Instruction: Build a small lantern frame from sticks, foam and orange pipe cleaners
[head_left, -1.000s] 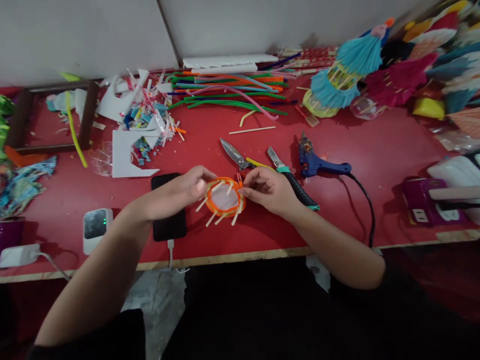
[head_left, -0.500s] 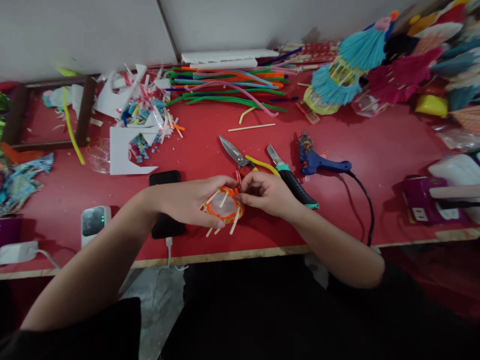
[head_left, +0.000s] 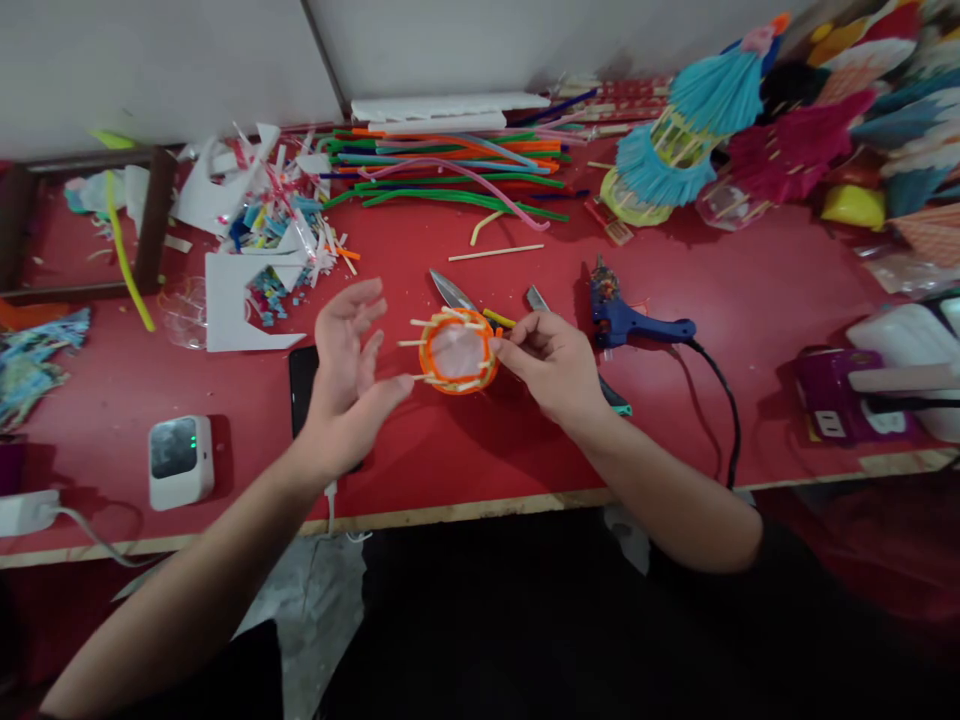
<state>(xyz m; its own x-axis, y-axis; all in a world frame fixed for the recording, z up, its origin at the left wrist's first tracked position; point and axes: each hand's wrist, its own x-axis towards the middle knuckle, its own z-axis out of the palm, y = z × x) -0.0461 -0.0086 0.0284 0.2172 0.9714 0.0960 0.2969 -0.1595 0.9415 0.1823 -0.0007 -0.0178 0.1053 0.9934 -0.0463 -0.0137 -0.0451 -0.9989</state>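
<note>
A small round cup-like craft piece (head_left: 459, 352) has an orange pipe-cleaner rim, pale short sticks around it and a whitish see-through middle. My right hand (head_left: 551, 362) pinches its right edge and holds it up over the table. To its left, my left hand (head_left: 350, 375) is spread with fingers apart, its thumb tip close to one of the sticks; whether they touch I cannot tell. Behind the piece lie scissors (head_left: 448, 288) with yellow handles, partly covered. A cutter knife (head_left: 537, 298) is mostly hidden by my right hand.
A blue glue gun (head_left: 637, 325) with a black cord lies right. Several pipe cleaners (head_left: 450, 165) stretch along the back, beside scraps (head_left: 289, 235) and white foam (head_left: 225, 305). A black phone (head_left: 302, 385) and white device (head_left: 180, 460) are left. Blue paper-roofed crafts (head_left: 667, 165) stand back right.
My left hand has let go of the craft piece and opened out to the left. The piece is raised and tilted in my right hand, its rim now facing me.
</note>
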